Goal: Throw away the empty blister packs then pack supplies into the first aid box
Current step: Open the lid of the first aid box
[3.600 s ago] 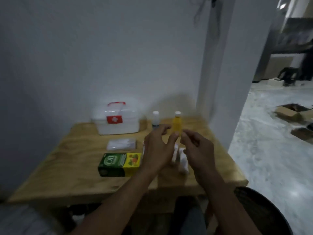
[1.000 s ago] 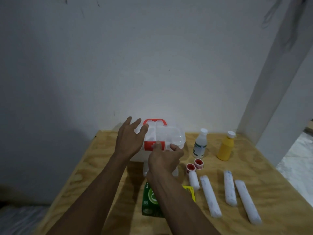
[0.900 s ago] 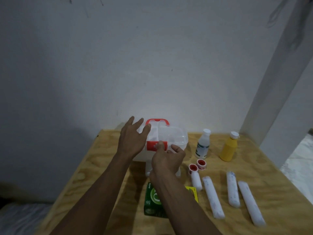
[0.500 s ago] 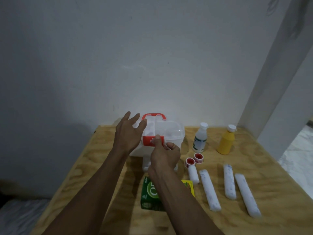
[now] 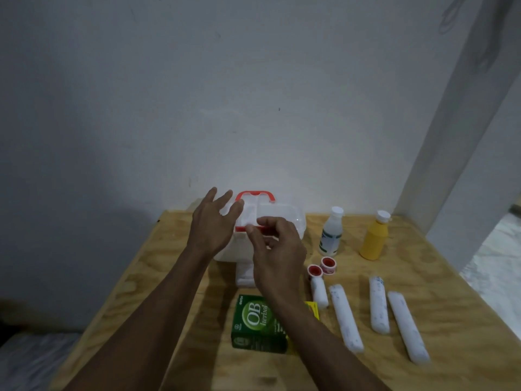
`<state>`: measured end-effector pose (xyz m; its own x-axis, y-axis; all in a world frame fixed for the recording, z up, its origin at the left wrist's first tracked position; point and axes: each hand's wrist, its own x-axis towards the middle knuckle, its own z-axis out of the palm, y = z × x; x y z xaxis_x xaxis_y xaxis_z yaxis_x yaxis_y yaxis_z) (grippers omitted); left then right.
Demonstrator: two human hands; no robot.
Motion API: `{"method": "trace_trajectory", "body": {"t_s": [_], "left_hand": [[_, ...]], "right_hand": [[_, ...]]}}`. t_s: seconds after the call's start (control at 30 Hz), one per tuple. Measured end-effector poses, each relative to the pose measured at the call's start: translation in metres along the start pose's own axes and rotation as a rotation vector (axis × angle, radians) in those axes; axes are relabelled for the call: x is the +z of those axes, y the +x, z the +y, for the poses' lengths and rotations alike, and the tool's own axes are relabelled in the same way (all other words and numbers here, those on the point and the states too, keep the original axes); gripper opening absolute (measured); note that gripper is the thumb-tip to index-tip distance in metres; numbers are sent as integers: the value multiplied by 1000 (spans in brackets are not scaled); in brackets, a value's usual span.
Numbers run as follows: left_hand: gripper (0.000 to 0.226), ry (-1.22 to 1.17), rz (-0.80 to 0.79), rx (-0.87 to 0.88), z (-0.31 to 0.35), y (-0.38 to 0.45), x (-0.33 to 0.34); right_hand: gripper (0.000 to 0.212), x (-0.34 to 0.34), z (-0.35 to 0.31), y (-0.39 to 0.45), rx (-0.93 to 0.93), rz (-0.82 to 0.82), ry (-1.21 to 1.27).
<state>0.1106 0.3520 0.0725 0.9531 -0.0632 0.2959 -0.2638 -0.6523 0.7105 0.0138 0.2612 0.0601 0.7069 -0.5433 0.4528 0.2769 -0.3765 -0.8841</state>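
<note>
The white first aid box (image 5: 284,218) with a red handle stands at the back of the wooden table (image 5: 158,266), lid down. My right hand (image 5: 277,255) pinches the red latch on the box's front. My left hand (image 5: 211,224) rests flat against the box's left side, fingers spread. In front of the box lie a clear plastic packet (image 5: 244,275), partly hidden by my right hand, and a green and yellow medicine carton (image 5: 255,324). Several white bandage rolls (image 5: 345,317) lie to the right. No blister pack is visible.
A white bottle (image 5: 331,232) and a yellow bottle (image 5: 375,235) stand right of the box. Two small red-capped tape rolls (image 5: 321,266) sit before them. A white wall runs behind the table, and a pillar (image 5: 456,136) stands at the right.
I have stepped up to the table and both hands have come to the box. In the last second my right fingers worked at the red latch; my left hand stayed against the side.
</note>
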Motion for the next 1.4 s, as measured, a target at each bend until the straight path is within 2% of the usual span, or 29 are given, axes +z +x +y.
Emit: {"method": "trace_trajectory", "body": {"t_s": [0.1, 0.23, 0.3, 0.53, 0.77, 0.9, 1.0, 1.17, 1.4], "left_hand": [[57, -8, -17, 19, -3, 2, -1], [59, 18, -44, 54, -7, 5, -1], [60, 26, -46, 64, -9, 5, -1], [60, -129, 75, 20, -10, -5, -3], [79, -271, 106, -38, -9, -13, -3], [79, -305, 93, -94, -8, -16, 0], [79, -209, 60, -73, -8, -17, 5], [91, 173, 39, 33, -15, 5, 5], [88, 273, -159, 15, -12, 11, 8]], "right_hand": [[20, -13, 10, 13, -196, -129, -147], [21, -23, 21, 39, -460, -191, -484], [22, -25, 21, 52, -502, -215, -590], [19, -24, 14, 70, -519, -352, -519], [20, -23, -8, 88, -500, -320, -381], [20, -22, -23, 107, -481, -289, -307], [20, -16, -30, 128, -449, -265, -273], [19, 1, -33, 166, -423, -183, -256], [27, 24, -29, 208, -365, -54, -389]]}}
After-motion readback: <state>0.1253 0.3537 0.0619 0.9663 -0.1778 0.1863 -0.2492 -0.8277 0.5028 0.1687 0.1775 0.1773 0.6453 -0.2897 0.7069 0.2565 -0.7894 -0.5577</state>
